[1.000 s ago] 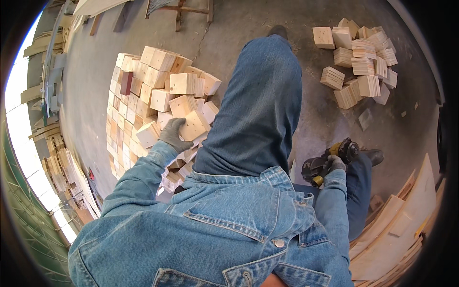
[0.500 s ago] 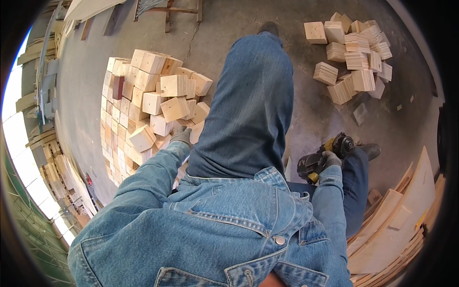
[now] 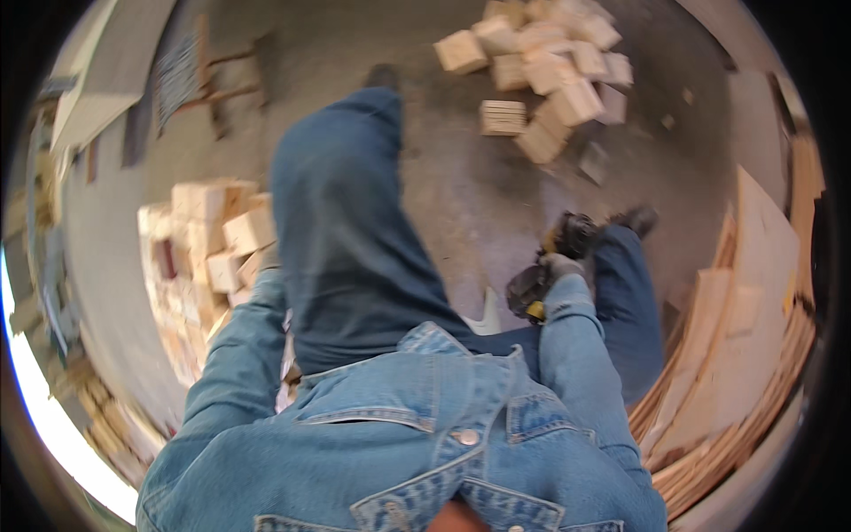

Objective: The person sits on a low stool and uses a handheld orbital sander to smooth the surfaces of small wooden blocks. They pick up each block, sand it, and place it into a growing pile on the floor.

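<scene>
My right hand (image 3: 562, 265), in a grey glove, is wrapped round a yellow-and-black cordless power tool (image 3: 530, 291) beside my right leg. Blur hides the tool's exact kind. On the other side, my left hand (image 3: 271, 258) reaches down at the stack of pale wooden blocks (image 3: 197, 232), close against my left leg. Only a sliver of its glove shows; the leg and sleeve hide the fingers. One reddish-brown block (image 3: 165, 259) stands out in the stack.
A loose pile of wooden blocks (image 3: 567, 97) lies ahead on the concrete floor (image 3: 355, 44). Thin wood sheets (image 3: 745, 328) lean at the right. A wooden-framed rack (image 3: 208, 89) stands at the far left. A pale flat piece (image 3: 487, 315) lies between my legs.
My view has swung right, so the scene sits further left and is blurred. My left hand, earlier visible by the blocks, is now mostly hidden. My right hand still holds the power tool.
</scene>
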`<state>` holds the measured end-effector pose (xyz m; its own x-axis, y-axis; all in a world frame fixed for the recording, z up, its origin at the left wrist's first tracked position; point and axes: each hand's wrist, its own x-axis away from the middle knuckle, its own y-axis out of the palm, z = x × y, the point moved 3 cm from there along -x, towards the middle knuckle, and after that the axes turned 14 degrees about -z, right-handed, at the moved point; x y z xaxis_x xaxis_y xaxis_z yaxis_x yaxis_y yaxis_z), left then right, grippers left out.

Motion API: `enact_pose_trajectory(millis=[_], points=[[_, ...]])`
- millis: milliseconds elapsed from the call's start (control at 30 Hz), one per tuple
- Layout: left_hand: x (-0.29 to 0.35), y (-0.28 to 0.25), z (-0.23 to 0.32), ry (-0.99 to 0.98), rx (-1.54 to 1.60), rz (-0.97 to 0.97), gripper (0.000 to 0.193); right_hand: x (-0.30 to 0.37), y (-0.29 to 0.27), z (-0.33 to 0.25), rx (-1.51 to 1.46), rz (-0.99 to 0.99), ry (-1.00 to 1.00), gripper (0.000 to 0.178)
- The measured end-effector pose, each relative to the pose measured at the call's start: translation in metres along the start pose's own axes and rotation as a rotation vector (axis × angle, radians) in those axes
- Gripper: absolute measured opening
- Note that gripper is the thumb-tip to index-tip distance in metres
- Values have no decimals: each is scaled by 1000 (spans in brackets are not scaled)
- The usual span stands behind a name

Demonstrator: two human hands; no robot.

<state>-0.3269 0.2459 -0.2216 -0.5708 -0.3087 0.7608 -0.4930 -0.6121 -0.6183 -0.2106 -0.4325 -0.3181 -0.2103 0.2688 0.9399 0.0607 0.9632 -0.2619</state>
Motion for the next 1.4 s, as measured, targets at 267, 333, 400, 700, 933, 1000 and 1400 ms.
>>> enact_pose_trajectory(millis=[267, 333, 400, 700, 933, 1000, 1400], points=[[-88, -172, 138, 337, 263, 128, 47, 30, -4, -15, 43, -39, 88, 10], [-102, -218, 200, 534, 265, 216, 46, 27, -7, -14, 31, -44, 95, 11], [-112, -261, 259, 762, 240, 273, 36, 30, -5, -18, 9, -55, 109, 9], [-63, -155, 549, 669, -816, 86, 104, 58, -19, -34, -198, -15, 119, 7], [-115, 18, 585, 568, -738, -125, 125, 38, -21, -25, -180, -33, 153, 13], [-133, 51, 571, 564, -759, -90, 127, 41, -23, -29, -182, -53, 184, 14], [-208, 105, 564, 434, -695, -90, 119, 42, -18, -41, -231, -133, 280, 20]])
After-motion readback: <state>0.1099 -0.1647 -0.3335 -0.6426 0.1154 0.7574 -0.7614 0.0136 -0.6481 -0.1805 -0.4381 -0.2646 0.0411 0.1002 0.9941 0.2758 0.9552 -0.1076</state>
